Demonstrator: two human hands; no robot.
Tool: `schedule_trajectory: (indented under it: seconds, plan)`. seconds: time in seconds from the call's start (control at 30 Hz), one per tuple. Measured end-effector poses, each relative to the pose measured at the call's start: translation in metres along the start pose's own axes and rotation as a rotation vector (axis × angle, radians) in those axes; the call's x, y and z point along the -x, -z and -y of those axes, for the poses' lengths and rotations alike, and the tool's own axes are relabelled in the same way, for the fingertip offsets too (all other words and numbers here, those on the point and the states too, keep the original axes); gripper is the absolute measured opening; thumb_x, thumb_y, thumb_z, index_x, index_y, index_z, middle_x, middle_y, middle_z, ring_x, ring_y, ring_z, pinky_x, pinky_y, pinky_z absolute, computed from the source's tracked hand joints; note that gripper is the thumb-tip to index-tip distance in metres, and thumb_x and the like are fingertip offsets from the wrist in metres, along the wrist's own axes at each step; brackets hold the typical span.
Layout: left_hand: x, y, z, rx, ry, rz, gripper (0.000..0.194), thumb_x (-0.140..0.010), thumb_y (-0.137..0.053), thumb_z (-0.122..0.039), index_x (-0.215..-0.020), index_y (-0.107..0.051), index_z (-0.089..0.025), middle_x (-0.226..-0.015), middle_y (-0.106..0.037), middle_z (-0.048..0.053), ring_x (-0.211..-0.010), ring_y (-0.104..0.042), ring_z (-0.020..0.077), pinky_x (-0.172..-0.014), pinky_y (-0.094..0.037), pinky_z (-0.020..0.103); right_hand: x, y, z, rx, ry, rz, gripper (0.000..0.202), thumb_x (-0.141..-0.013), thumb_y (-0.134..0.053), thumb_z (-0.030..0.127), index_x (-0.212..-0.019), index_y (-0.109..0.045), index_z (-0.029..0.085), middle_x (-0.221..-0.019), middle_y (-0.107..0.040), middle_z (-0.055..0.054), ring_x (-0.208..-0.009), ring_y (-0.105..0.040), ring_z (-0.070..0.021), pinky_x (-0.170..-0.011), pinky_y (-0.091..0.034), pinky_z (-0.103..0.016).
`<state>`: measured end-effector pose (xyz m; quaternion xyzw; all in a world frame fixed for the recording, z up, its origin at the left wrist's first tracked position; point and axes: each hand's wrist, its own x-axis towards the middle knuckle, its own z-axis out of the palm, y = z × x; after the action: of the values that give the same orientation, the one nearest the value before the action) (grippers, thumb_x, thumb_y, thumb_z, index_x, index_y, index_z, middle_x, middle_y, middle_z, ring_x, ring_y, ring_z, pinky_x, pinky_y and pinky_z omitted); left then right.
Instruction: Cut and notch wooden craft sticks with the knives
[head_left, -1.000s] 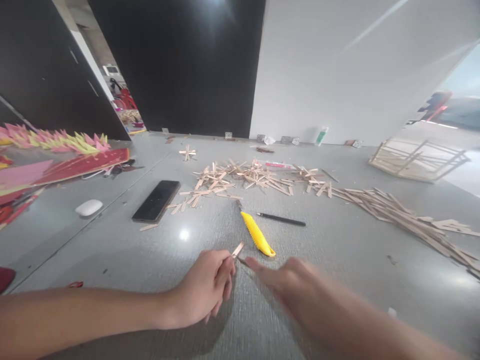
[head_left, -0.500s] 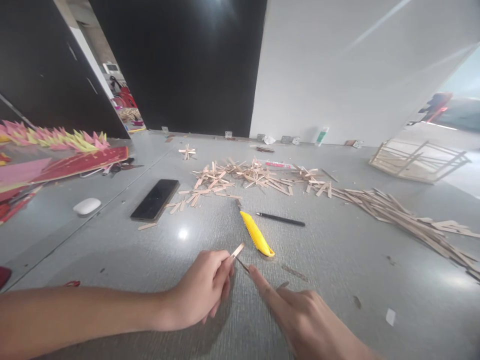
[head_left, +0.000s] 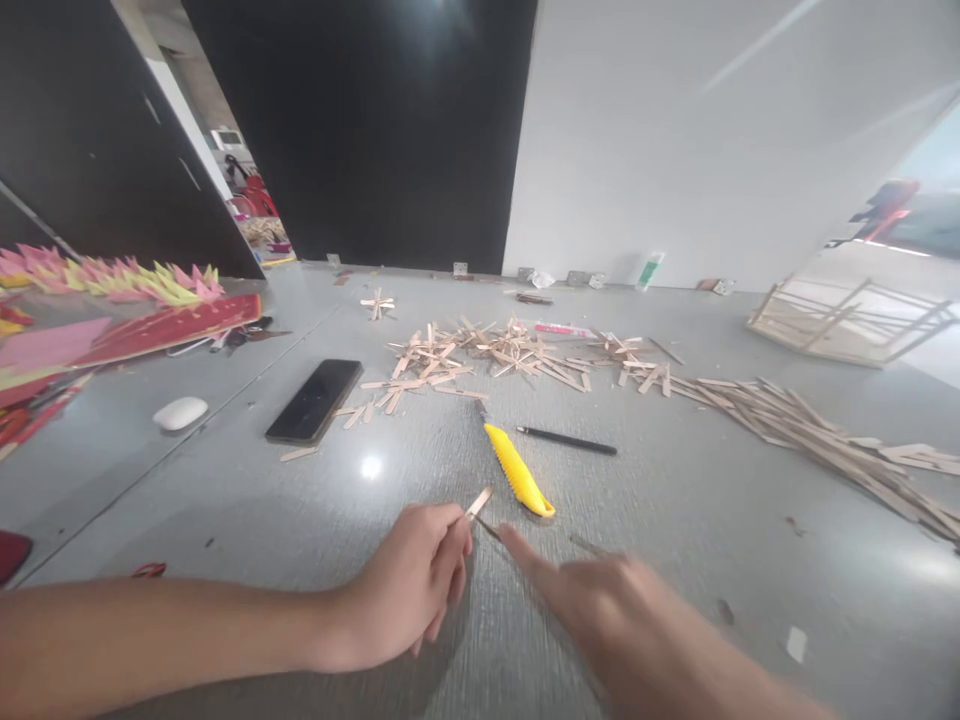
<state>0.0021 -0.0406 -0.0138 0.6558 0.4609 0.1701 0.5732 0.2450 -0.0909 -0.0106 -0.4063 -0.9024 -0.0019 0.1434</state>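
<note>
My left hand [head_left: 420,580] is closed on a small wooden strip [head_left: 480,500], whose pale end sticks out past the fingertips. In my right hand [head_left: 600,610] is a thin blade [head_left: 489,526], with the index finger stretched along it and the tip against the strip. Most of the blade's grip is hidden under the palm. Just beyond the hands lies a yellow utility knife [head_left: 517,470], and a black pen-like tool [head_left: 568,440] rests to its right.
Farther back are a pile of short wooden pieces [head_left: 510,350] and long strips [head_left: 810,430] to the right. A phone [head_left: 315,400] and white oval case [head_left: 180,413] lie left. A wooden frame [head_left: 847,320] stands at the right.
My right hand has shifted slightly and looks more blurred, its blade still at the strip. The whole view has moved a little; my left hand keeps its hold.
</note>
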Motion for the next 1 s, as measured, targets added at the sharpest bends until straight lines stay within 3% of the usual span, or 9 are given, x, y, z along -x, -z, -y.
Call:
schedule_trajectory:
  seconds: [0.1,0.17,0.3,0.47,0.57,0.67,0.8,0.9,1.0]
  plan:
    - [0.0,-0.001,-0.001,-0.014,0.001,-0.009,0.041,-0.107,-0.037,-0.049,-0.077,-0.045,-0.022,-0.051,-0.045,-0.008,-0.032,-0.042,0.0063,-0.027,-0.032,0.011,0.023,-0.032,0.009,0.009,0.02,0.005,0.088,-0.076,-0.036,-0.008,-0.163,-0.026,0.003,-0.067,-0.063,0.002,-0.047,-0.056,-0.0144,-0.045,-0.04,-0.027]
    - [-0.001,-0.002,-0.001,-0.013,-0.002,-0.012,0.04,-0.108,-0.036,-0.048,-0.079,-0.045,-0.022,-0.051,-0.046,-0.008,-0.032,-0.041,0.0062,-0.027,-0.032,0.011,0.022,-0.033,0.011,0.041,0.001,0.045,0.089,-0.074,-0.038,-0.009,-0.162,-0.028,0.004,-0.07,-0.066,0.001,-0.048,-0.058,-0.0139,-0.046,-0.041,-0.027]
    - [-0.003,-0.002,0.002,-0.005,-0.011,-0.006,0.035,-0.106,-0.038,-0.047,-0.081,-0.044,-0.023,-0.054,-0.048,-0.008,-0.031,-0.04,0.0057,-0.026,-0.032,0.012,-0.02,0.012,0.0,0.11,0.006,0.213,0.086,-0.061,-0.047,-0.006,-0.145,-0.057,0.009,-0.063,-0.065,0.002,-0.043,-0.051,-0.0131,-0.041,-0.029,-0.03]
    - [-0.003,-0.003,0.006,-0.01,-0.002,-0.019,0.036,-0.106,-0.039,-0.046,-0.08,-0.044,-0.022,-0.056,-0.049,-0.008,-0.031,-0.04,0.0049,-0.026,-0.032,0.011,-0.068,0.065,-0.015,0.061,0.101,0.223,0.048,-0.075,-0.053,-0.008,-0.102,-0.076,0.024,-0.059,-0.054,0.006,-0.041,-0.039,-0.0083,-0.043,-0.022,-0.027]
    - [-0.001,-0.003,0.005,-0.007,0.0,-0.018,0.037,-0.106,-0.038,-0.049,-0.081,-0.044,-0.023,-0.056,-0.049,-0.008,-0.031,-0.041,0.0053,-0.026,-0.033,0.012,-0.05,0.046,-0.014,0.038,0.093,0.2,0.055,-0.078,-0.051,-0.006,-0.118,-0.073,0.024,-0.067,-0.062,0.004,-0.044,-0.043,-0.01,-0.044,-0.027,-0.028]
    - [0.0,-0.003,0.003,-0.013,-0.001,-0.017,0.042,-0.107,-0.038,-0.051,-0.077,-0.044,-0.022,-0.05,-0.045,-0.009,-0.031,-0.04,0.0059,-0.027,-0.032,0.012,-0.01,0.004,-0.007,0.061,0.034,0.152,0.085,-0.067,-0.043,-0.008,-0.15,-0.05,0.006,-0.069,-0.066,0.0,-0.047,-0.052,-0.0141,-0.046,-0.037,-0.029]
    - [0.0,-0.003,0.002,-0.025,-0.003,-0.021,0.046,-0.108,-0.035,-0.053,-0.075,-0.044,-0.022,-0.046,-0.041,-0.009,-0.03,-0.038,0.0062,-0.026,-0.029,0.012,0.019,-0.029,-0.001,0.047,0.056,0.075,0.078,-0.08,-0.036,-0.008,-0.158,-0.034,0.0,-0.072,-0.067,-0.001,-0.052,-0.06,-0.015,-0.049,-0.044,-0.028]
    - [-0.001,-0.003,0.001,-0.012,-0.002,-0.02,0.044,-0.107,-0.037,-0.054,-0.077,-0.044,-0.022,-0.051,-0.044,-0.009,-0.031,-0.039,0.006,-0.026,-0.031,0.012,0.005,-0.017,-0.002,0.101,0.053,0.142,0.088,-0.067,-0.043,-0.008,-0.155,-0.044,0.004,-0.071,-0.069,0.0,-0.049,-0.06,-0.0152,-0.046,-0.041,-0.03]
    - [-0.002,-0.004,0.002,0.002,-0.002,-0.022,0.039,-0.106,-0.038,-0.052,-0.081,-0.042,-0.023,-0.056,-0.047,-0.008,-0.031,-0.039,0.0052,-0.027,-0.031,0.012,-0.027,0.015,-0.003,0.149,0.053,0.273,0.085,-0.063,-0.05,-0.006,-0.146,-0.057,0.012,-0.074,-0.071,0.0,-0.048,-0.058,-0.0132,-0.043,-0.037,-0.029]
